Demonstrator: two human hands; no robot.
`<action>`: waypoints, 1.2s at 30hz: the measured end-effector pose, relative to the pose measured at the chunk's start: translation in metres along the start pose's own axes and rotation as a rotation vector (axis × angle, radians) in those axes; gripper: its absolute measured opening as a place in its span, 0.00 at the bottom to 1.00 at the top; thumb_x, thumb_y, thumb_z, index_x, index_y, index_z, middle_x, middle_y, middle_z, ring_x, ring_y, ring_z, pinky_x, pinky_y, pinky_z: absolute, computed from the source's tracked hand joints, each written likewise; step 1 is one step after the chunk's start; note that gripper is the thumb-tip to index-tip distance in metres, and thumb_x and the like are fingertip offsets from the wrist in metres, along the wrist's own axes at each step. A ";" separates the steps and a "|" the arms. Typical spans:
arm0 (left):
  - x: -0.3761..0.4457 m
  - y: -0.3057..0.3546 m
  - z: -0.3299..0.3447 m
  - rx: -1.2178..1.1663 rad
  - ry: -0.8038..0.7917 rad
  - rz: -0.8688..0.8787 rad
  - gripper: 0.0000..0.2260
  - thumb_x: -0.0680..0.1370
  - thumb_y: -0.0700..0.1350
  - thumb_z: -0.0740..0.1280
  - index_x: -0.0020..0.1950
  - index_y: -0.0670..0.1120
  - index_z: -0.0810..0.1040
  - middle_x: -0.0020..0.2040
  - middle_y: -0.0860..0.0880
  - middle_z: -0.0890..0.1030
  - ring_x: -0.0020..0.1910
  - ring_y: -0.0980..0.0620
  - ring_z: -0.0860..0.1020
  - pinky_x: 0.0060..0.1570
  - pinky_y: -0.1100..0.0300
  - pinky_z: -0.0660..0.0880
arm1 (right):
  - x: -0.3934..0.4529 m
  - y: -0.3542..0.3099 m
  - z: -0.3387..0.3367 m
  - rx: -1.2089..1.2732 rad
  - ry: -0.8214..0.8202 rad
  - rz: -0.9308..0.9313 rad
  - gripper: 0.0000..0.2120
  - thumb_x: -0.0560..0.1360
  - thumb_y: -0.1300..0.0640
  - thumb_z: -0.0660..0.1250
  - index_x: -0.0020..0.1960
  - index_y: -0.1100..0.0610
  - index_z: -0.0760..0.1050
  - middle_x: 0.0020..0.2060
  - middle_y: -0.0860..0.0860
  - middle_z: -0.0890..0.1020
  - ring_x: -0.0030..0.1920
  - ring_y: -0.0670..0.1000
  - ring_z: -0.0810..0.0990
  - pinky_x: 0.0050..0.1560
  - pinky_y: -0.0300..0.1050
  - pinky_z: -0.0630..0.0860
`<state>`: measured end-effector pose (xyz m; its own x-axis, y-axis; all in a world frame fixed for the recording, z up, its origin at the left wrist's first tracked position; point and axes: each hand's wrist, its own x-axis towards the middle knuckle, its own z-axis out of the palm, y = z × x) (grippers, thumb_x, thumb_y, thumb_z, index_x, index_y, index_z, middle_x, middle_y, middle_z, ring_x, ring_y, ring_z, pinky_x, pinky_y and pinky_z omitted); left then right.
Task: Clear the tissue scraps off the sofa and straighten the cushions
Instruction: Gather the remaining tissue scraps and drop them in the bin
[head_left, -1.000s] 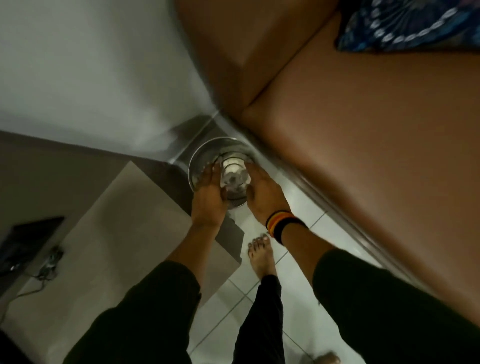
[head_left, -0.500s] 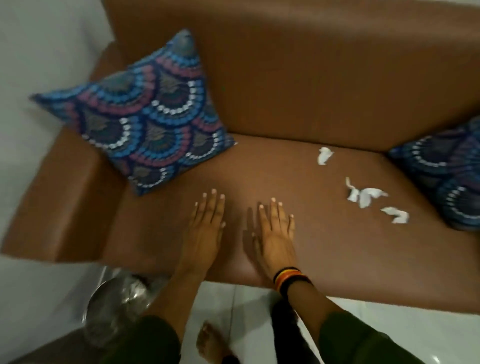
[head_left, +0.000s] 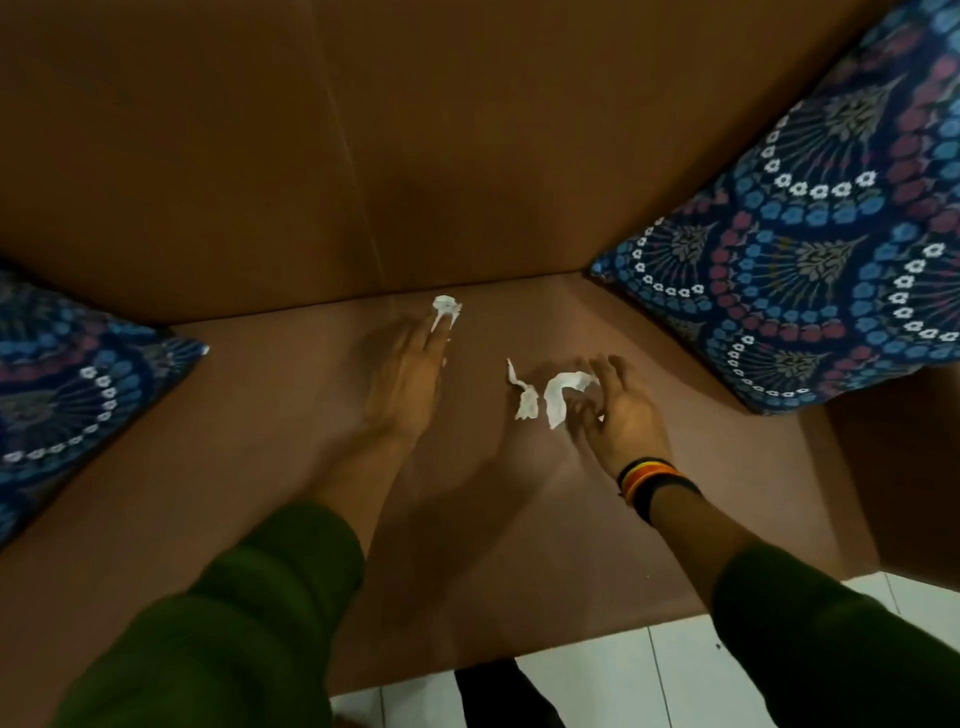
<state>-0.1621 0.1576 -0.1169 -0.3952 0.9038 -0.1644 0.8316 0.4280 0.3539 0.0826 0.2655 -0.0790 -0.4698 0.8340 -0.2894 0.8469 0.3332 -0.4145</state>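
Left hand (head_left: 405, 379) flat, grip open, fingertips touching crumpled white tissue scrap (head_left: 445, 307); right hand (head_left: 621, 410) grip half-curled, open, beside two torn white tissue strips (head_left: 550, 397) on brown leather sofa seat (head_left: 260, 441); risk: light scraps slide off under sweeping fingers.

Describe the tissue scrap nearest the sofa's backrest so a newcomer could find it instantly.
On the brown sofa seat, look where it meets the backrest, near the middle. The small crumpled tissue scrap lies at the left hand fingertips. Unlike the two longer scraps by the right hand, it sits alone, farthest back.
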 end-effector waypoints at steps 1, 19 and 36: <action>0.016 0.000 0.006 0.007 -0.005 -0.017 0.26 0.82 0.40 0.64 0.79 0.44 0.63 0.76 0.41 0.70 0.73 0.40 0.70 0.69 0.45 0.72 | 0.011 0.008 0.002 -0.016 -0.041 -0.024 0.24 0.76 0.54 0.66 0.72 0.52 0.67 0.73 0.57 0.68 0.70 0.59 0.68 0.67 0.52 0.71; -0.018 0.065 0.010 -0.103 -0.071 -0.027 0.04 0.78 0.40 0.68 0.49 0.47 0.81 0.52 0.49 0.79 0.51 0.46 0.80 0.38 0.55 0.73 | -0.022 0.034 -0.011 0.197 -0.114 0.383 0.33 0.75 0.61 0.69 0.75 0.45 0.61 0.54 0.56 0.83 0.53 0.58 0.82 0.55 0.46 0.77; -0.010 0.062 0.038 -0.033 -0.085 0.471 0.05 0.75 0.41 0.70 0.44 0.49 0.85 0.44 0.51 0.83 0.45 0.48 0.81 0.48 0.56 0.75 | -0.029 0.026 0.010 0.357 0.035 0.430 0.11 0.71 0.68 0.67 0.44 0.55 0.84 0.41 0.55 0.86 0.44 0.57 0.84 0.51 0.48 0.81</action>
<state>-0.0917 0.1753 -0.1282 0.0560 0.9970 -0.0537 0.8994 -0.0271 0.4364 0.1158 0.2458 -0.0903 -0.0868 0.8779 -0.4709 0.8208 -0.2049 -0.5332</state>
